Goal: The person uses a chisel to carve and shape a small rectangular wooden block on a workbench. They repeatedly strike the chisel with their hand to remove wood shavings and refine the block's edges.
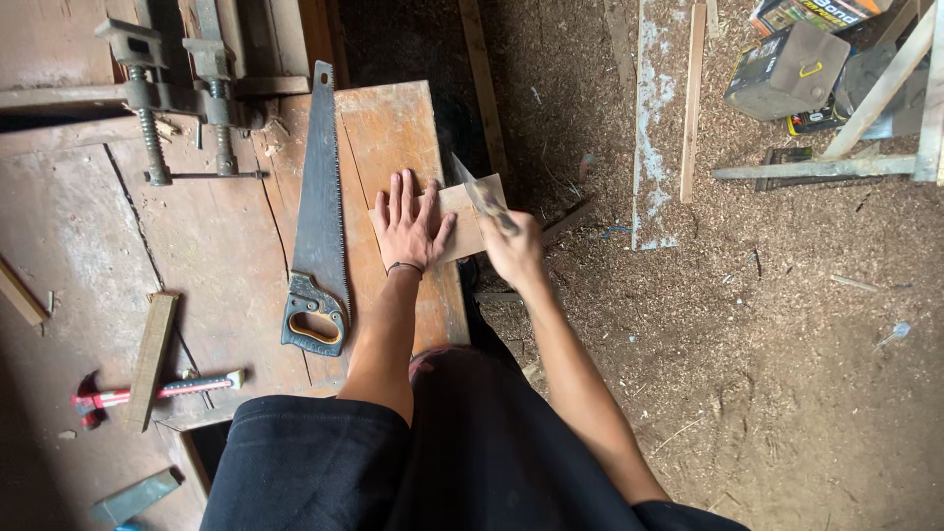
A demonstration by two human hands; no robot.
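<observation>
1. We see the left hand (409,224) lying palm-down with its fingers (398,192) spread wide and flat, pressing on a small wood piece (462,218) at the right edge of the bench (216,265).
2. The right hand (513,251) has its fingers curled tight around the handle of a chisel-like blade (476,190), which slants up and to the left across the upper right part of the wood piece.
3. The wood piece is pale and roughly square; it rests on a reddish plank (393,138) of the bench and partly overhangs its right edge.
4. Just left of the left hand a handsaw (320,216) lies lengthwise on the bench, its dark handle with a yellow inset nearest us.
5. Two metal clamps (177,88) stand at the far left of the bench, and a red-handled hammer (147,391) lies at its near left beside a short wood strip (152,356).
6. On the sawdust-covered floor (767,324), top right, sits a grey-green box (787,69) with a yellow mark on its side.
7. Behind it we make out a carton (811,12) in orange, green and yellow; its print is too small to tell.
8. A flat dark package (816,123) with yellow marking lies under pale wooden slats (836,162).
</observation>
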